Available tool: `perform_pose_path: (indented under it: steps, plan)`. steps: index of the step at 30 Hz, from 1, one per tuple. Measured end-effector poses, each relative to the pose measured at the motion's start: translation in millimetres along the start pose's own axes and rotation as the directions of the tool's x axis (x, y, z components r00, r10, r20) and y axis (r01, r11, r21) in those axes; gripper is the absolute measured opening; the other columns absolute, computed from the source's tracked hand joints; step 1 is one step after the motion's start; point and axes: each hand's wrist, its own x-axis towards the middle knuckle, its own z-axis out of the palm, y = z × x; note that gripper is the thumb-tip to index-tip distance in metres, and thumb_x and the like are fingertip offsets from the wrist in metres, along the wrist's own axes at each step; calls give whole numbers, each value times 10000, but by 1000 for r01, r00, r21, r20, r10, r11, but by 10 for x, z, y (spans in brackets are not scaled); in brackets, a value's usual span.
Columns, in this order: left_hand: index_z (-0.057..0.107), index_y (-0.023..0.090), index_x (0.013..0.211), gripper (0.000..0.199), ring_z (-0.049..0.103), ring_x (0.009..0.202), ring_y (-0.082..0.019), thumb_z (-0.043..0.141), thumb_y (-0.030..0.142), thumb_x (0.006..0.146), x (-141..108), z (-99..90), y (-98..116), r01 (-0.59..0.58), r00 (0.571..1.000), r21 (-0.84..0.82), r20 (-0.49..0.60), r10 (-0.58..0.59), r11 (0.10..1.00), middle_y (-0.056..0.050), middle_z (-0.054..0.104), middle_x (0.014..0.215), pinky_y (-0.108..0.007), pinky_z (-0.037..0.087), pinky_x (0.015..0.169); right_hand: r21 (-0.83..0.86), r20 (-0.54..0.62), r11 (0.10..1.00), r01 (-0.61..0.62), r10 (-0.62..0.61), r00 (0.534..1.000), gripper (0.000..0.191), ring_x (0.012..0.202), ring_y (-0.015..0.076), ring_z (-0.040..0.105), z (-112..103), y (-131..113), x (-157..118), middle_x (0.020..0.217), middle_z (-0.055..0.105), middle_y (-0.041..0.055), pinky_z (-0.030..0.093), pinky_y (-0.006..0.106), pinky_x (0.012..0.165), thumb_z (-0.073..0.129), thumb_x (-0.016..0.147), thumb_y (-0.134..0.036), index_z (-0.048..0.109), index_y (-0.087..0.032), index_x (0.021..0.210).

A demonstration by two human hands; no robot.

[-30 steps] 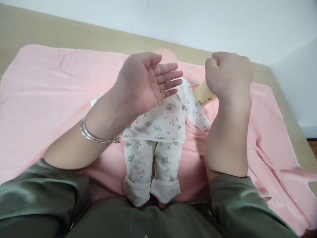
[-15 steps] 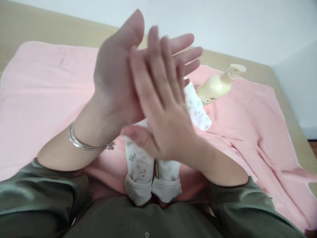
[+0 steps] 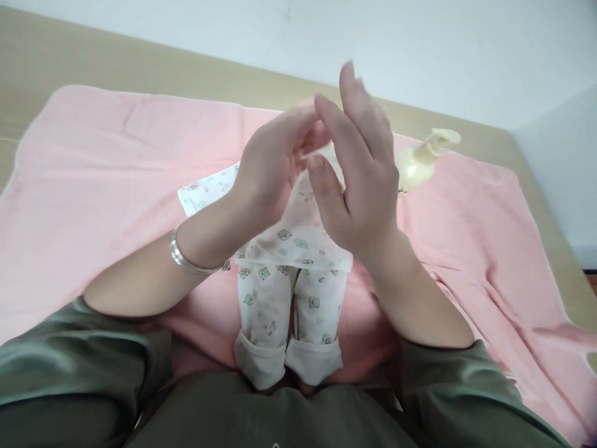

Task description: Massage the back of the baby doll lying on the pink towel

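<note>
My left hand [image 3: 273, 165], with a silver bracelet [image 3: 189, 258] at its wrist, is cupped with nothing seen in it. Its fingertips are partly hidden near the right hand. My right hand [image 3: 366, 180] is raised beside it, fingers stretched up and thumb apart, also holding nothing. Whether the two touch I cannot tell. Below them lies a small figure in a white printed top [image 3: 298, 242] and white printed trousers [image 3: 265, 298] with turned-up cuffs. My hands cover its upper part, so whether it is a baby or a doll cannot be seen.
A pale yellow pump bottle [image 3: 417, 168] lies tilted right of my right hand, partly hidden by it. The pink blanket [image 3: 93, 162] is spread over a wood-coloured surface [image 3: 196, 68]. A white wall [image 3: 443, 56] rises behind.
My hands were overlapping, right fingers across the open left palm. They have since come lower and drawn apart, the left turned inward and curled. More of the printed top now shows.
</note>
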Motion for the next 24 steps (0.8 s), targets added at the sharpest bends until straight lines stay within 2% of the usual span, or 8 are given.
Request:
perform_pose_path:
  steps: [2, 4, 7, 9, 12, 15, 20, 24]
  plan:
    - [681, 228, 1192, 254, 697, 1333, -243, 488, 173, 1037, 61, -31, -151, 111, 985, -121, -117, -126, 986, -24, 763, 1327, -459, 618, 1204, 61, 73, 994, -93, 88, 993, 571, 1642, 263, 413, 152, 73, -62, 1776, 382, 76, 399, 500, 1366, 293, 1091, -286, 533, -204, 1603]
    - [713, 234, 1155, 228, 671, 1314, -260, 570, 171, 990, 59, -33, -364, 136, 976, 2, -170, -134, 991, -16, 774, 1301, -492, 564, 1232, 119, 147, 985, -125, 107, 983, 602, 1626, 258, 441, 354, 122, -149, 1767, 400, 82, 451, 496, 1337, 286, 1051, -218, 545, -177, 1593]
    - [711, 249, 1162, 270, 653, 1356, -294, 503, 237, 991, -17, -8, -641, -86, 990, 300, -79, 114, 950, -64, 760, 1354, -516, 496, 1277, 175, 193, 984, -46, 12, 981, 634, 1679, 260, 340, 639, 211, -244, 1746, 431, 127, 327, 513, 1413, 285, 1015, -155, 534, -76, 1592]
    - [680, 245, 1231, 354, 659, 1362, -280, 465, 212, 952, -55, -6, -741, -151, 979, 412, -62, 193, 899, -91, 749, 1386, -491, 508, 1262, 197, 201, 980, -9, -31, 979, 613, 1691, 255, 312, 745, 314, -232, 1744, 437, 118, 244, 537, 1438, 305, 1031, -180, 539, -82, 1589]
    - [634, 216, 1338, 453, 660, 1364, -288, 500, 206, 905, -35, -41, -816, -136, 981, 471, -60, 186, 871, -123, 733, 1414, -483, 528, 1237, 196, 285, 979, -62, 3, 958, 592, 1714, 271, 243, 759, 512, -104, 1789, 358, 61, 150, 581, 1443, 389, 1068, -282, 492, -155, 1638]
    - [624, 248, 1367, 434, 601, 1450, -312, 558, 299, 941, 38, -94, -889, -116, 990, 454, -16, 139, 884, -107, 696, 1475, -494, 454, 1306, 128, 382, 976, -175, 115, 917, 658, 1733, 318, 149, 689, 619, 23, 1832, 234, 88, 139, 632, 1422, 449, 1091, -367, 368, -152, 1707]
    - [611, 215, 1394, 481, 525, 1529, -357, 517, 473, 998, 80, -119, -982, -89, 995, 433, 4, 98, 897, -130, 640, 1551, -547, 356, 1360, -15, 382, 962, -274, 259, 887, 676, 1718, 410, 154, 615, 322, -95, 1827, 202, 190, 182, 694, 1387, 426, 1118, -366, 302, -104, 1729]
    - [590, 229, 1414, 521, 530, 1524, -296, 389, 527, 1037, 57, -93, -1005, -63, 997, 473, -14, 79, 879, -82, 631, 1576, -523, 360, 1363, -51, 298, 990, -130, 139, 944, 623, 1716, 403, 173, 628, -31, -346, 1807, 271, 189, 171, 674, 1404, 375, 1096, -240, 371, -53, 1690]
